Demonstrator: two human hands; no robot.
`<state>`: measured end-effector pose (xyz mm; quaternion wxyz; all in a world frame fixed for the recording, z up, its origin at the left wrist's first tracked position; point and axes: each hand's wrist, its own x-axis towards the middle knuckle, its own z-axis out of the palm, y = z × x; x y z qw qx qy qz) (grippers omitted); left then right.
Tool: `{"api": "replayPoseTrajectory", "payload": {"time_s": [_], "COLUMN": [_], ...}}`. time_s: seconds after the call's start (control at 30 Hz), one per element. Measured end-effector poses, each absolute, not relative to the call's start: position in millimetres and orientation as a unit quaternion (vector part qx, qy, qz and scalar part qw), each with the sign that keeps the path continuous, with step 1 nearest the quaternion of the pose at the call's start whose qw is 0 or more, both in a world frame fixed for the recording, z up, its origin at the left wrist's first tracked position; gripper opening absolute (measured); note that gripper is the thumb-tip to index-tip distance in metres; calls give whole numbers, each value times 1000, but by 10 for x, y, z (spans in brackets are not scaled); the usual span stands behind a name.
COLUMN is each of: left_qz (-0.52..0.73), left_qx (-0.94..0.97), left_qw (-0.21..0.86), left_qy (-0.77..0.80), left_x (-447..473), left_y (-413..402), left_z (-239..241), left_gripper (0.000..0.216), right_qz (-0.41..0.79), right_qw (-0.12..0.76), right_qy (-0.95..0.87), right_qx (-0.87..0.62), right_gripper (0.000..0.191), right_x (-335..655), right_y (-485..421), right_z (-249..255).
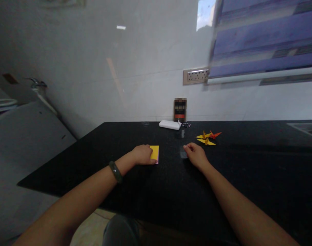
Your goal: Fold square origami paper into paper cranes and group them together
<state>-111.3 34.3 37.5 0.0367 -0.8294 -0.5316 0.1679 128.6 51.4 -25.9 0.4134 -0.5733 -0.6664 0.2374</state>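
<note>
Pale wall [148,75] stands behind the black worktop [171,194], which looks smooth. Under my left grip [144,154], its curled fingers holding it there, lies yellow origami paper [154,153], probably light and easily creased; I would take its edges. My right grip [195,153] is pinched closed, nothing visible inside, near paper cranes [207,141].

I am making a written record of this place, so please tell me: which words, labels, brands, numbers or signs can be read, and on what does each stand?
No text can be read here.
Dark upright item: pixelated, so any lettering is unreadable.
White case: no lettering can be made out.
Yellow paper under the left hand: no writing on its visible part.
</note>
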Motion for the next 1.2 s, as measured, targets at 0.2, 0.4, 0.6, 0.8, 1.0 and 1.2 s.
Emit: {"api": "replayPoseTrajectory", "payload": {"time_s": [0.2,0.4,0.6,0.8,1.0,1.2], "left_qz": [169,161,137,78,19,-20], "left_qx": [-821,-801,-776,-771,-761,-739], "left_qw": [14,-6,-24,-50,-61,-58], "left_qy": [-545,-576,-615,-630,-645,-671], "left_x": [-1107,-1255,-1501,-1662,-1733,-1685], "left_y": [348,334,394,424,443,427], "left_z": [366,389,388,449,404,416], "left_gripper": [46,30,24,27,27,36], "right_qz": [234,231,227,228,231,226], "right_qw": [413,409,406,404,404,405], "right_qy": [-668,-672,-675,-673,-671,-676], "right_qx": [-573,-573,-573,-576,-577,-572], "right_gripper": [27,27,27,27,27,28], "right_x": [1294,1290,1289,1298,1304,1314], "right_y": [524,506,509,527,527,523], "right_z": [-252,-218,-225,-251,-242,-244]}}
